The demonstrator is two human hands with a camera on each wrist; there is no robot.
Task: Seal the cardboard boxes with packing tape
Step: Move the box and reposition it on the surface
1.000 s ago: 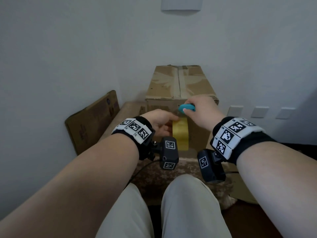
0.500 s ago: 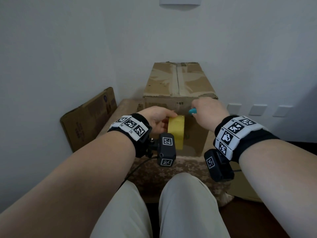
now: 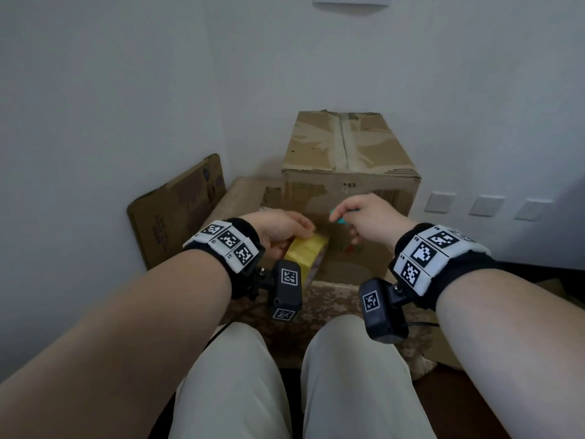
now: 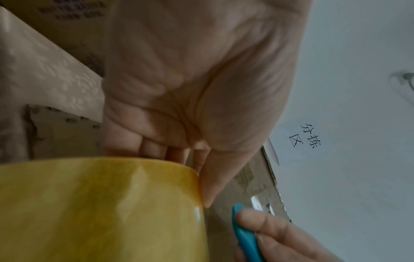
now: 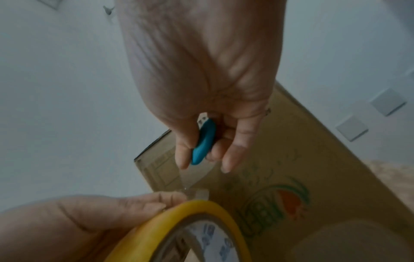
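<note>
A tall cardboard box (image 3: pixel 348 172) (image 5: pixel 286 159) stands upright in front of me, with old tape along its top seam. My left hand (image 3: pixel 280 229) (image 4: pixel 190 88) grips a yellow roll of packing tape (image 3: pixel 305 253) (image 4: pixel 100 209) (image 5: pixel 179 219) in front of the box's near face. My right hand (image 3: pixel 364 215) (image 5: pixel 201 70) is just right of the roll and pinches a small teal cutter (image 3: pixel 340 218) (image 4: pixel 245 235) (image 5: pixel 203 141). A short clear tape strip (image 5: pixel 192 177) runs from the right fingertips down to the roll.
A flattened cardboard sheet (image 3: pixel 177 213) leans on the left wall. The box stands on a low surface under a patterned cloth (image 3: pixel 332 305). Wall plates (image 3: pixel 440 202) sit at the right. My knees (image 3: pixel 240 375) are close below the hands.
Both hands have dropped lower on the box's near face and drawn apart. The roll has tilted in my left hand, and the cutter has moved right of it.
</note>
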